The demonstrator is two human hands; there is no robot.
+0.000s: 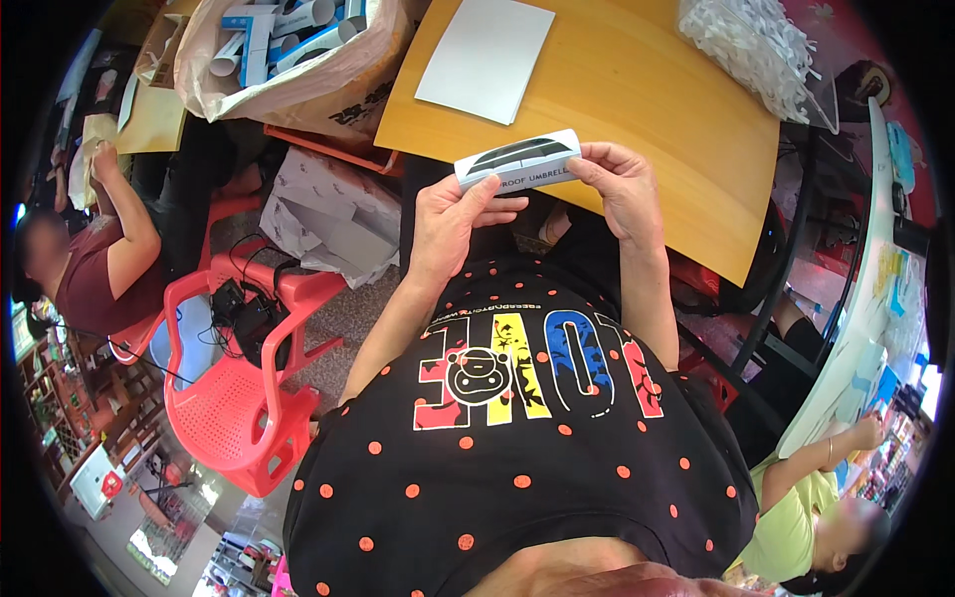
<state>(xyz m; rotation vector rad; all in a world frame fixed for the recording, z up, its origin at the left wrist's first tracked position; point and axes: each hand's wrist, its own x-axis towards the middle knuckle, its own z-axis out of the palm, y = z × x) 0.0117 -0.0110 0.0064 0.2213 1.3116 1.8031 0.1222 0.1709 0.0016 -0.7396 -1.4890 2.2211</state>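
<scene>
While both hands meet at the near edge of the wooden table (637,109), I have the printed card sleeve (522,164) spanning the gap between them, toward the table's near left corner. The left hand (448,221) pinches one end, thumb on the front and fingers behind or just below; the right hand (619,187) grips the other end, thumb at the lower corner. How hard either presses, I cannot tell from here.

What worries me is the card itself: it bows along its top, and I judge that uneven thumb pressure could crease it or spring it out of one pinch. Lost on the near side, it would likely drop past the edge toward the lap (492,242). A low sweep forward could also nudge the white sheets (485,60) lying by the left edge; beyond that edge stands the sack (288,102) full of cartons (256,45).

For moving, I count the wood between the sheets and the plastic bag (746,50) at the far right as my best room. Nearer me, I'd mind the right forearm (647,289) around the near right corner.
</scene>
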